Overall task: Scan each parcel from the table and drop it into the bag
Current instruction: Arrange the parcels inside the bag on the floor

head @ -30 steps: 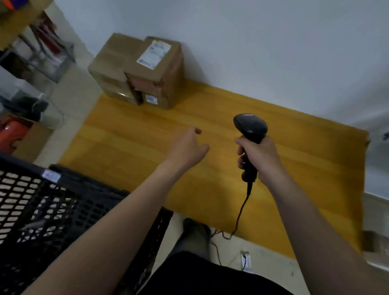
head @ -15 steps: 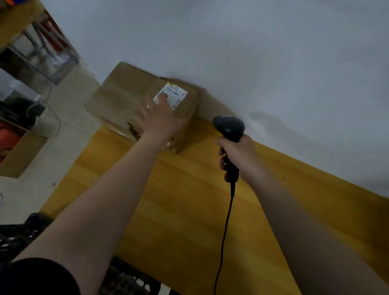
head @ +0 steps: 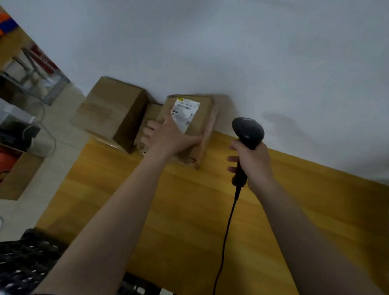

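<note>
Left hand (head: 168, 137) is gripping parcel (head: 202, 120) at table's (head: 205, 219) far-left corner, against the wall; right hand (head: 251, 162) is clasping scanner (head: 247, 131) just beside it. Best keeping fingers off label (head: 184, 112), tilting it toward scanner.

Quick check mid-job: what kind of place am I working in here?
Probably a small parcel-dispatch or stock room: a cardboard parcel with a shipping label gripped by the left hand, a corded barcode scanner in the right hand, and a black plastic crate beside the wooden table.
</note>
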